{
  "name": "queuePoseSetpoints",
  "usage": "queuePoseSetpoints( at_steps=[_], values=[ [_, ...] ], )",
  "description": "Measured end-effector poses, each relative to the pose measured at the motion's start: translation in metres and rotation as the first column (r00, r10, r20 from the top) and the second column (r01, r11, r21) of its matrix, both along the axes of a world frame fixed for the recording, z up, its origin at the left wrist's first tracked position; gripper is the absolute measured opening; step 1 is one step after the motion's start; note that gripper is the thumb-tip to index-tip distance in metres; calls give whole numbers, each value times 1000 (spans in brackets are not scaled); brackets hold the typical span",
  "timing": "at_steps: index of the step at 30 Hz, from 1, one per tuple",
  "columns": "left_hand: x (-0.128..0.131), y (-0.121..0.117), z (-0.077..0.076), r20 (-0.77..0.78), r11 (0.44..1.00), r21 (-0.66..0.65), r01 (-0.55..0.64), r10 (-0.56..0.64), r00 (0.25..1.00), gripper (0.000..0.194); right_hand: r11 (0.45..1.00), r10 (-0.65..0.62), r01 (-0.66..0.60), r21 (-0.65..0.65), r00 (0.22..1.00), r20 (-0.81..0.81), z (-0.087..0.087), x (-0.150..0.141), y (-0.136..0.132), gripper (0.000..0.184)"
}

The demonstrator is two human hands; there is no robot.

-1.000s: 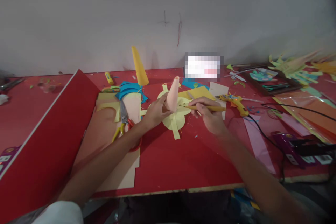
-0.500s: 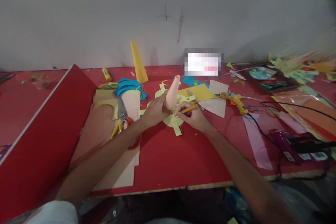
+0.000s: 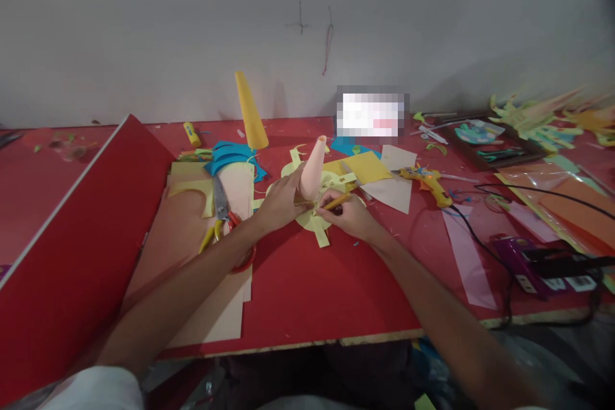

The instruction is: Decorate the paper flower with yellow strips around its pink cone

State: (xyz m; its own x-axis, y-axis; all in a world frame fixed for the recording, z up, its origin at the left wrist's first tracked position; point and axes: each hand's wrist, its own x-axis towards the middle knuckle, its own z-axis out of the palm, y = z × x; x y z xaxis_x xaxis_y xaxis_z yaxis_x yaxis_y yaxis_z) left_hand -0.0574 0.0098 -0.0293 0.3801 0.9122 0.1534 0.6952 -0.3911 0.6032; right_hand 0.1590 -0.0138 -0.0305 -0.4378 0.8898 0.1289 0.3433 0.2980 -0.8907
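Note:
A peach paper cone (image 3: 312, 170) stands upright on a pale yellow paper cut-out (image 3: 314, 221) lying on the red table (image 3: 307, 288). My left hand (image 3: 278, 202) grips the base of the cone, fingers closed around it. My right hand (image 3: 348, 213) is closed on a yellow pencil (image 3: 336, 200), whose tip touches the yellow cut-out right at the foot of the cone. The two hands almost meet there.
Scissors (image 3: 221, 211) lie on beige sheets at left, beside blue paper (image 3: 229, 159) and a tall yellow cone (image 3: 250, 112). A yellow glue gun (image 3: 427, 182) with a black cable lies at right. A red board (image 3: 72, 237) leans at far left. Paper scraps fill the right.
My right hand has moved left with the pencil, from beside the cone to its base. The left hand has stayed on the cone.

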Motion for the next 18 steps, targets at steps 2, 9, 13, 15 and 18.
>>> queuePoseSetpoints(
  at_steps=[2, 9, 13, 15, 18],
  values=[
    [0, 0, 0, -1, 1000, 2, -2, 2, 1000, 100, 1000, -5, 5, 18, 1000, 3, -1, 0, 0, 18],
    [0, 0, 1, -4, 1000, 12, 6, -6, 1000, 98, 1000, -20, 20, 19, 1000, -17, -3, 2, 1, 17],
    [0, 0, -1, -16, 1000, 7, -15, 16, 1000, 97, 999, -26, 24, -29, 997, -77, 2, 5, -10, 18],
    [0, 0, 0, -14, 1000, 8, -11, 11, 1000, 97, 999, -17, 13, -51, 996, -93, 5, 7, -16, 19],
    [0, -1, 0, -19, 1000, 4, 3, -3, 1000, 100, 997, -6, -1, -77, 996, -94, 7, 7, -21, 20]
  ],
)
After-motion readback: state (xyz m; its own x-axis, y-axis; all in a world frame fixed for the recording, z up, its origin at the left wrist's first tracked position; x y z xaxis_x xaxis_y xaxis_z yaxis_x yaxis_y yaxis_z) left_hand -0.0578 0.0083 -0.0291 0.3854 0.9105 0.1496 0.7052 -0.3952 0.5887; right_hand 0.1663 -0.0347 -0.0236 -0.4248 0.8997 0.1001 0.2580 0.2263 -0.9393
